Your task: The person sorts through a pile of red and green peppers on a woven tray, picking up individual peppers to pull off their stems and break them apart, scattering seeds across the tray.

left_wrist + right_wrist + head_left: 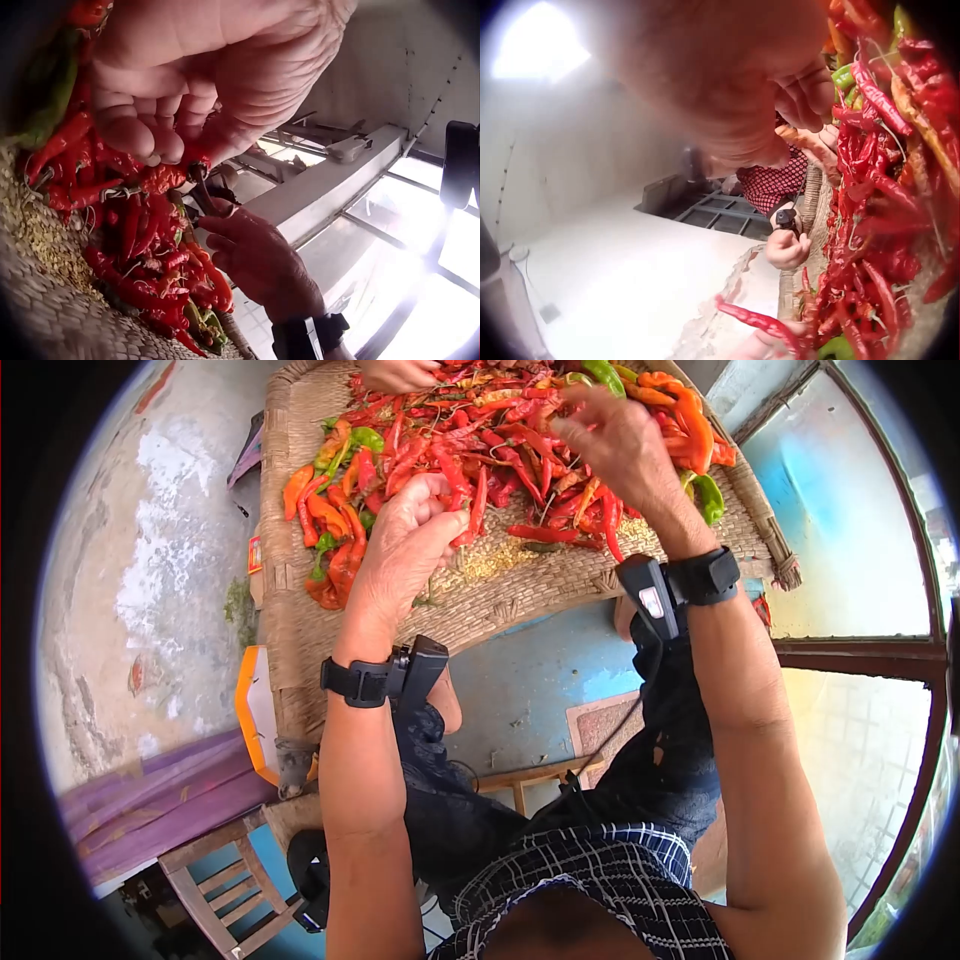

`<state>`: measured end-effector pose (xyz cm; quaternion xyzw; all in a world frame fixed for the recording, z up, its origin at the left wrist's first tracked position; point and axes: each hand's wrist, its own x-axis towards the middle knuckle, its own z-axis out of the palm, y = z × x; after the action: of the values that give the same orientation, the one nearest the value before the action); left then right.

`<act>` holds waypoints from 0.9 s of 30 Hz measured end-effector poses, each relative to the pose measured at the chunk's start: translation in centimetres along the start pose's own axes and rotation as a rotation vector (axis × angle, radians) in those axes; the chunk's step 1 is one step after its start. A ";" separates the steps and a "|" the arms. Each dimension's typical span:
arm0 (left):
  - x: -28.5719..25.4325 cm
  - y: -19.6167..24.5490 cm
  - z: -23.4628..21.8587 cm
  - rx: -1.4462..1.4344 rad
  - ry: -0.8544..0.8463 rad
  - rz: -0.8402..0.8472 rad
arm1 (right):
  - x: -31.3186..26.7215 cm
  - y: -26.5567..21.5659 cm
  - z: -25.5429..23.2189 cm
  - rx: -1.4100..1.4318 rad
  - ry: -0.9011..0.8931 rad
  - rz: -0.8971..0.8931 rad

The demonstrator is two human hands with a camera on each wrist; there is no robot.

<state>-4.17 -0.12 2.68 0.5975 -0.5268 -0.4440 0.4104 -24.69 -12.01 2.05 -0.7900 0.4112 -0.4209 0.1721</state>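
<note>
My left hand (410,545) is above the near side of the pepper pile (500,440), its thumb and fingers pinching a red pepper. That red pepper (757,322) sticks out from the fingers in the right wrist view. In the left wrist view, the left hand (225,67) fills the top, fingers curled at a wrinkled red pepper (163,178). My right hand (625,450) is raised over the right part of the pile, fingers loosely bent and slightly blurred, with no pepper clearly in them. It also shows in the left wrist view (259,259), beyond a dark stem.
The woven tray (290,580) carries red, orange and green peppers, with loose yellow seeds (490,560) near its front. Another person's hand (400,372) is at the far edge. A glazed window frame (850,648) stands on the right, a wooden chair (225,890) at lower left.
</note>
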 end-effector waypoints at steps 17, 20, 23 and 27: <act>-0.3 -0.1 0.5 -0.160 0.020 -0.024 | -2.1 -1.2 1.7 -0.089 -0.815 -0.015; -0.4 -0.1 0.6 -0.157 0.011 -0.021 | -0.7 -0.8 0.2 0.245 -0.687 0.089; -0.1 -0.3 0.8 -0.182 -0.004 -0.013 | 0.9 0.0 -0.4 0.292 -0.312 0.186; 0.1 -0.2 1.0 -0.247 -0.016 -0.007 | 0.8 0.9 1.8 0.056 0.209 0.001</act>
<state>-5.10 -0.22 2.25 0.5407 -0.4693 -0.5115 0.4751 -23.45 -13.28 0.87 -0.7367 0.4152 -0.5121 0.1505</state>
